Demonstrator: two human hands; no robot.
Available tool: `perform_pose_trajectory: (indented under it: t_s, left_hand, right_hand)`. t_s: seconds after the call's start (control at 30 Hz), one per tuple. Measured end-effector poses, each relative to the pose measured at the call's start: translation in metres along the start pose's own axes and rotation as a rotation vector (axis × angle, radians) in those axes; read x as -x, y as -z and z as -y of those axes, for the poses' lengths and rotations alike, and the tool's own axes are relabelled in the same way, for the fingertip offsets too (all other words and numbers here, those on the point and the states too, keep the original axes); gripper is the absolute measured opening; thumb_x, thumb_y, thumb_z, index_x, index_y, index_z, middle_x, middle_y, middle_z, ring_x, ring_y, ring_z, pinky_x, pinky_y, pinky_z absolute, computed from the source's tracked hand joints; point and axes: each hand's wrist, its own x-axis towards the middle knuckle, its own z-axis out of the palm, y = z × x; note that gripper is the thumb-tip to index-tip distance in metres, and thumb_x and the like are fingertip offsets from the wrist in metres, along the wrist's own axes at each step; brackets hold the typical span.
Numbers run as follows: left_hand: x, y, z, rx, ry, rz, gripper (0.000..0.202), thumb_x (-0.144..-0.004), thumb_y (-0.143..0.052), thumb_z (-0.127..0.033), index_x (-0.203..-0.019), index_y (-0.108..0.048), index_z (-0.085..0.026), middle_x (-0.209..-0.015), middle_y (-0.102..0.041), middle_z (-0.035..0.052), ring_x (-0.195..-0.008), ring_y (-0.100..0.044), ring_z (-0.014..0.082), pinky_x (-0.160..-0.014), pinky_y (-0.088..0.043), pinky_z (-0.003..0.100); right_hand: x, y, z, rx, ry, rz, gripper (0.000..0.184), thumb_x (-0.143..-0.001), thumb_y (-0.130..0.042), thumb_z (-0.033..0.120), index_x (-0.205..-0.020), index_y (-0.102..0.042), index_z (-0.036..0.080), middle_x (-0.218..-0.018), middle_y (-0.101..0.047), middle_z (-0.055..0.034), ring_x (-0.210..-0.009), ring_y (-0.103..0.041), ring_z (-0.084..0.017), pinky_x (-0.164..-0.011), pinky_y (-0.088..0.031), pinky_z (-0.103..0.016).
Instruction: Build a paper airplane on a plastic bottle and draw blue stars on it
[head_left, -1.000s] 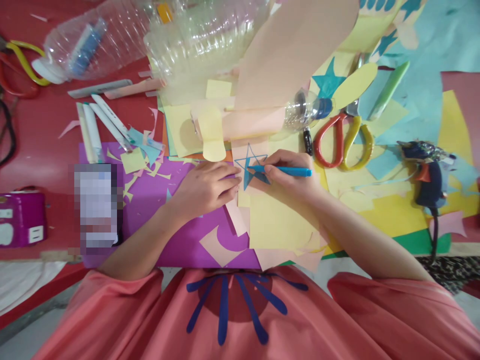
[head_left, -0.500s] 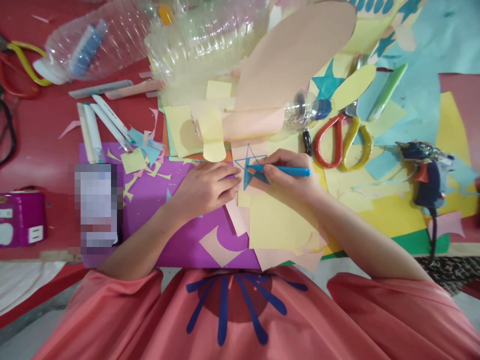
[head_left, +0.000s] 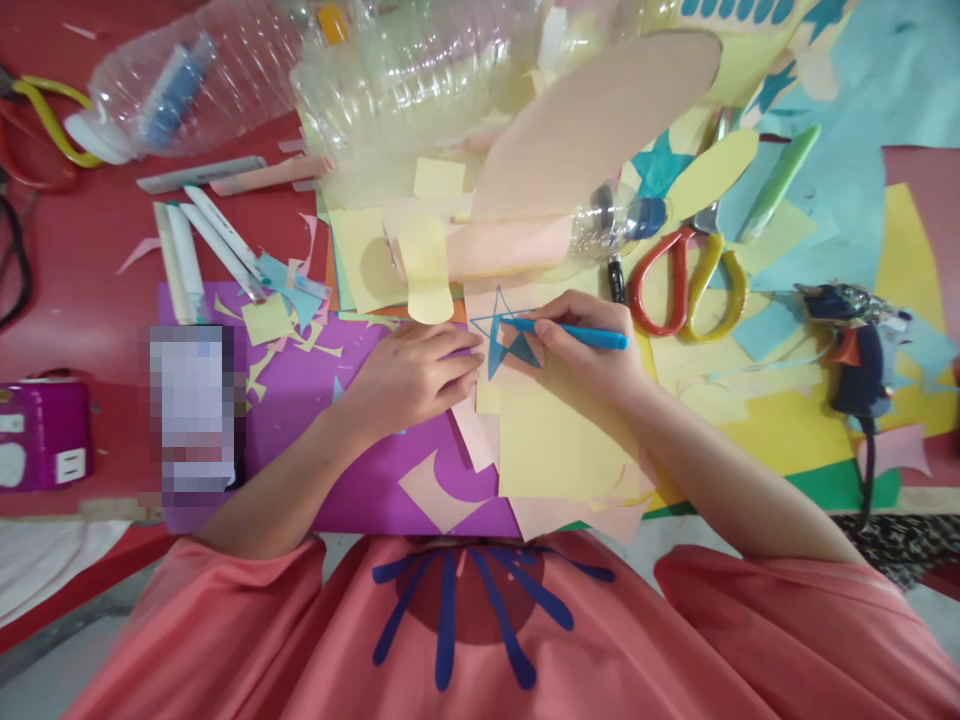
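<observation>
Right hand [head_left: 600, 368] pinches marker [head_left: 600, 337] at part-filled star [head_left: 496, 352]; left hand [head_left: 416, 372] lies flat beside it, loosely spread, empty.

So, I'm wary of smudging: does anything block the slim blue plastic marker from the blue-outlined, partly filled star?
Nothing visible does: the right hand holds the marker with its tip at the star, and the left hand lies to its left.

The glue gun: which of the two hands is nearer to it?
Right. The right hand, holding the blue marker, is left of the glue gun; the left hand is farther left, beside the drawn star.
</observation>
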Motion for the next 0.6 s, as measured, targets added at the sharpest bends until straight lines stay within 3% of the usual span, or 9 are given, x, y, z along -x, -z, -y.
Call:
perform_pose_trajectory:
  t_s: [0.1,0.37,0.6]
  left_hand:
    - [0.0,-0.001,0.0004,-0.007,-0.008,-0.015,0.026,-0.1,-0.047,-0.025,-0.101,-0.073,-0.019,-0.112,-0.075,0.0057,-0.104,-0.069,0.0216,-0.084,-0.056,0.036]
    - [-0.0006,-0.0012,0.0,-0.017,-0.033,-0.056,0.025,-0.099,-0.049,-0.023,-0.1,-0.073,-0.017,-0.11,-0.076,0.0056,-0.101,-0.07,0.0218,-0.083,-0.057,0.036]
    - [-0.0001,-0.0004,0.0003,-0.005,-0.029,-0.038,0.027,-0.1,-0.047,-0.023,-0.099,-0.073,-0.017,-0.11,-0.075,0.0055,-0.102,-0.07,0.0216,-0.084,-0.057,0.036]
  right_hand:
    - [0.0002,-0.0005,0.0016,-0.017,0.023,0.014,0.008,-0.075,-0.062,0.023,-0.07,-0.067,0.02,-0.066,-0.069,-0.0012,-0.061,-0.063,-0.014,-0.057,-0.049,-0.028]
    - [0.0004,0.0041,-0.0001,-0.023,0.065,0.121,0.012,-0.075,-0.064,0.024,-0.064,-0.062,0.019,-0.059,-0.064,0.0004,-0.055,-0.056,-0.012,-0.053,-0.045,-0.026]
    - [-0.0015,0.0016,-0.0021,-0.032,0.083,-0.059,0.01,-0.076,-0.063,0.023,-0.066,-0.062,0.02,-0.055,-0.062,0.0037,-0.052,-0.056,-0.011,-0.052,-0.044,-0.024]
